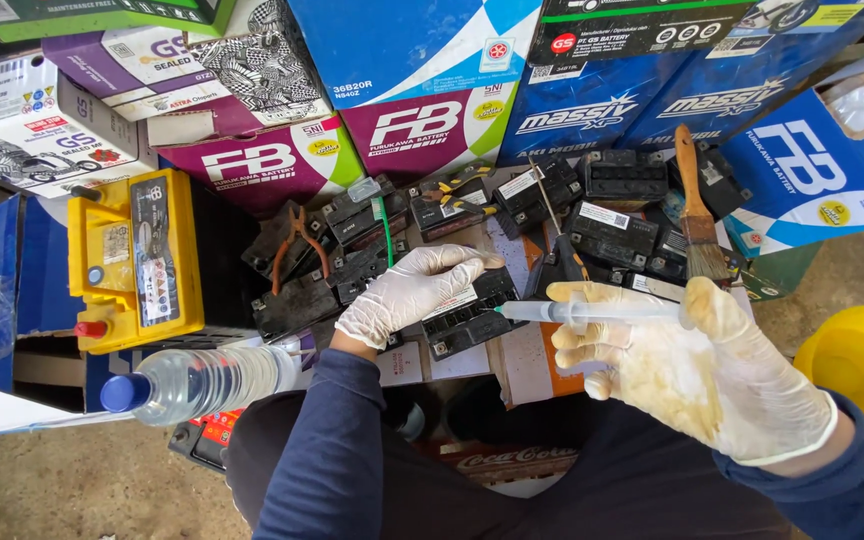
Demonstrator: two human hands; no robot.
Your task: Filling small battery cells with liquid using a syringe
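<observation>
**Syringe over an open battery: where a spill can begin**

The right hand (697, 375), in a stained pale glove, pinches a clear syringe (592, 312) between thumb and fingers and holds it level, its tip pointing left toward a small black battery (467, 318). The left hand (412, 290), gloved too, lies with fingers curled over the top of this battery and presses it down onto the bench (517, 350). The tip is just beside the battery's upper edge but not touching it.

The main risk, as I judge it, is liquid that goes beside the filling hole. If the plunger is pushed before the tip sits inside, drops fall on the casing or on the left glove (this glove is close under the tip). A second risk is the battery itself: it stands among other black batteries (607, 230) on an uneven layer, so a strong push can tilt it.

The plastic bottle (207, 380) lies on its side near the left elbow, and a careless arm can roll it away. The paintbrush (697, 205) and the pliers (297, 250) rest well apart from both hands.
</observation>
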